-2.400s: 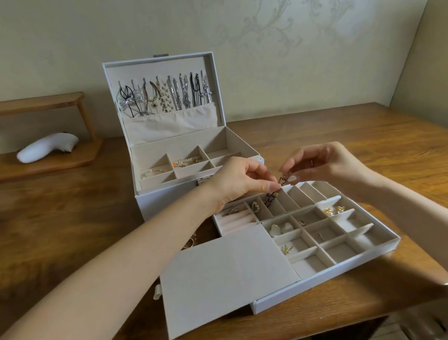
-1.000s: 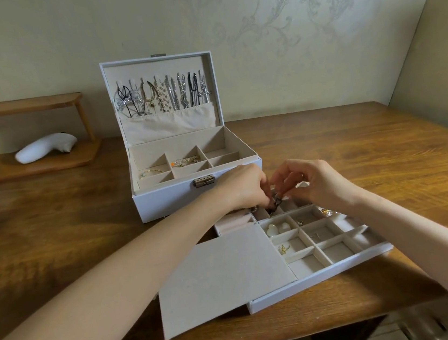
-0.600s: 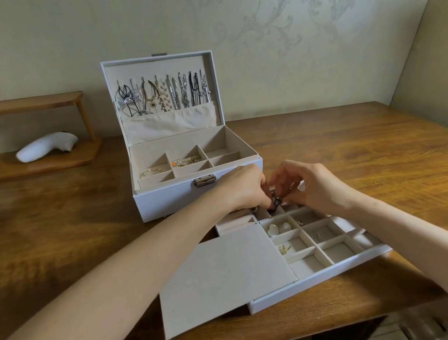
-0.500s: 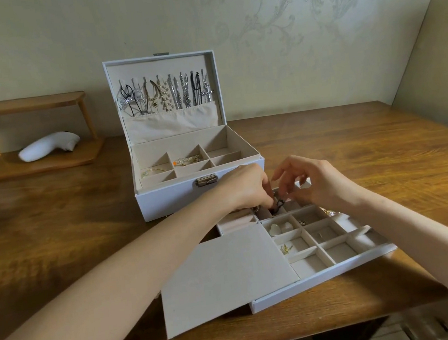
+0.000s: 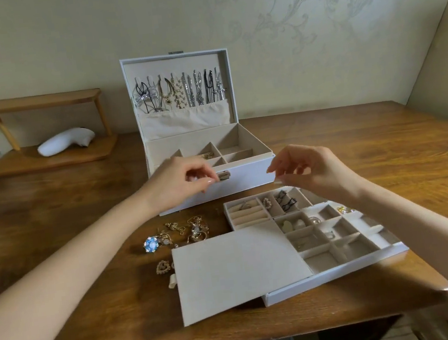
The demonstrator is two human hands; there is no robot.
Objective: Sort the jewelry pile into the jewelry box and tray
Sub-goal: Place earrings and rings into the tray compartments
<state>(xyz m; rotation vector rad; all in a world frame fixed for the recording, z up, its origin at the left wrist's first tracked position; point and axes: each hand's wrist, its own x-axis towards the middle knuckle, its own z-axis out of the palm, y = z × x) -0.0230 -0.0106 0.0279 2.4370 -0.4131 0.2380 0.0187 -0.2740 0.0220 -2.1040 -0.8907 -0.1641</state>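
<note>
- Tray (image 5: 342, 273), lower right: several compartments filled.
- Pile (image 5: 181, 234), left of centre: not yet sorted.
- Right hand (image 5: 312, 171) loose, empty; left hand (image 5: 180, 181) curled, contents unclear.

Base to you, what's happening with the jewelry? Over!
Right hand open, left hand curled, both empty. Black pieces in tray's back compartment. Pile on table; cover overlaps tray.
</note>
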